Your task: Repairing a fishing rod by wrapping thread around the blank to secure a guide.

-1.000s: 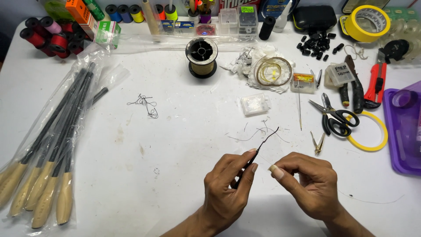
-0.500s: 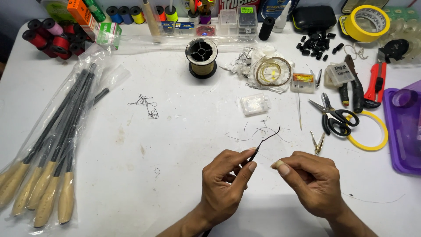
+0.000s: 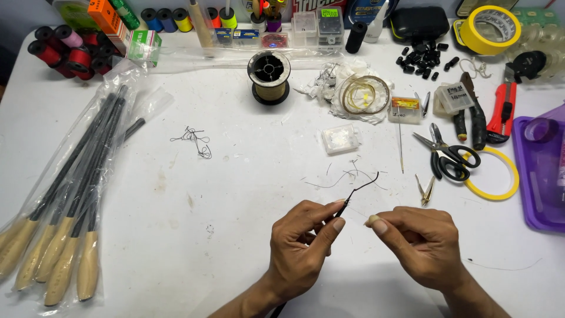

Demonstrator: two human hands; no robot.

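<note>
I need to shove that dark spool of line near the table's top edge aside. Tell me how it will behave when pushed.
The spool of line stands on its flat flange, so it would probably slide rather than roll. It looks squat and wide, so tipping seems unlikely. Knocked onto its side, the round flanges would likely let it roll toward the clear plastic boxes behind it.

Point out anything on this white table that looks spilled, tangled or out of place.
A small tangle of thin black thread lies loose on the bare table, left of centre. Cut thread scraps are scattered just above the left hand. Small black tube pieces lie strewn near the yellow tape roll.
</note>
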